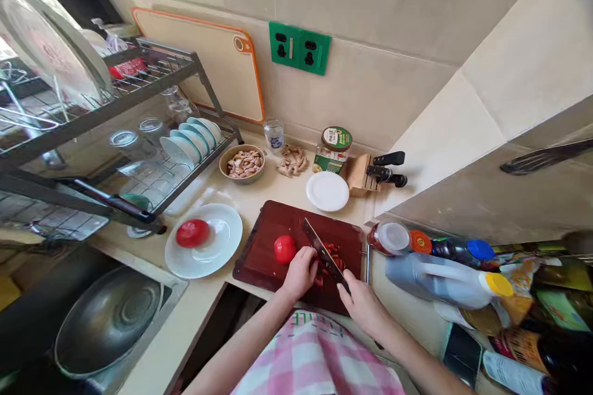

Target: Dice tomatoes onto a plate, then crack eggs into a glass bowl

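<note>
A dark red cutting board (273,222) lies on the counter in front of me. My right hand (364,302) is closed round the handle of a knife (319,250) whose blade slants across the board. My left hand (300,271) rests curled on red tomato pieces (331,254) beside the blade. A tomato half (284,249) sits on the board just left of that hand. Another whole tomato (192,232) lies on a white plate (222,241) to the left of the board.
Behind the board stand a small white plate (327,191), a knife block (370,174), a jar (332,149), ginger (293,160), a bowl of garlic (242,163) and a glass (273,135). A dish rack (139,136) stands left, a wok (109,318) in the sink. Bottles (445,281) crowd the right.
</note>
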The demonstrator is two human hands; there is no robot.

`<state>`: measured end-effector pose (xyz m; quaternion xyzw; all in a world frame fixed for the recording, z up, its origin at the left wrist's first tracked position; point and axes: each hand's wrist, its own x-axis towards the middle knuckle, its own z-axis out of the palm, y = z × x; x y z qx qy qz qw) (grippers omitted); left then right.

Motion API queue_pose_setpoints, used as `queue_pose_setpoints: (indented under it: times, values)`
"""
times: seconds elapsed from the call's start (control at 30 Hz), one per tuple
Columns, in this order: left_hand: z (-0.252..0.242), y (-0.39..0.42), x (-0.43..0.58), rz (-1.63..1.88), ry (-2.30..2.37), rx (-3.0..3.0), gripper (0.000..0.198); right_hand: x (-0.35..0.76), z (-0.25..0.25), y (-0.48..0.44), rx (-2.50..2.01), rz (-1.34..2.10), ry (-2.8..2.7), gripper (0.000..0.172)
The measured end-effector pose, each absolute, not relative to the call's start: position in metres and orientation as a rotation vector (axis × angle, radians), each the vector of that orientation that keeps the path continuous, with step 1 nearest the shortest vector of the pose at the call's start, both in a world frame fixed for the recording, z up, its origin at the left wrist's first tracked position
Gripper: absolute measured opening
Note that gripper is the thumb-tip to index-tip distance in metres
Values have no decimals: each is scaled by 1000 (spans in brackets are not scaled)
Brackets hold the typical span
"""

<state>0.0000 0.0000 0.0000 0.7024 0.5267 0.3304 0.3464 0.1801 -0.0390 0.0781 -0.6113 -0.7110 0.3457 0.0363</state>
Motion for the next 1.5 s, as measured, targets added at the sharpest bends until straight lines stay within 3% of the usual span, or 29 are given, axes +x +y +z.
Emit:
queue_pose_setpoints:
  times: [0.23, 0.47, 0.53, 0.63, 0.7, 0.97, 1.2, 1.5]
  values:
    - [2, 1, 3, 842, 1378, 1899, 12, 155, 61, -20, -2028, 1028, -2121, 18]
    - [30, 0, -22, 814, 1411, 2020, 16, 177, 66, -31, -1862, 1081, -1876, 29]
    - [41, 4, -47, 714, 1528, 2099, 31, 177, 71, -35, -1890, 1191, -1767, 30]
    - [49, 14, -82, 443, 1635, 2120, 68, 167, 74, -40, -1914, 1380, -1608, 28]
    - [48, 21, -94, 339, 1592, 2075, 77, 156, 75, -41, -1920, 1409, -1608, 25]
    - [35, 17, -56, 390, 1576, 1879, 73, 128, 72, -35, -1920, 1039, -1925, 15]
    - [29, 9, -45, 389, 1596, 1852, 67, 128, 92, -40, -2059, 1030, -2023, 10]
    - [40, 16, -56, 369, 1530, 2147, 58, 106, 65, -9, -2083, 932, -2019, 12]
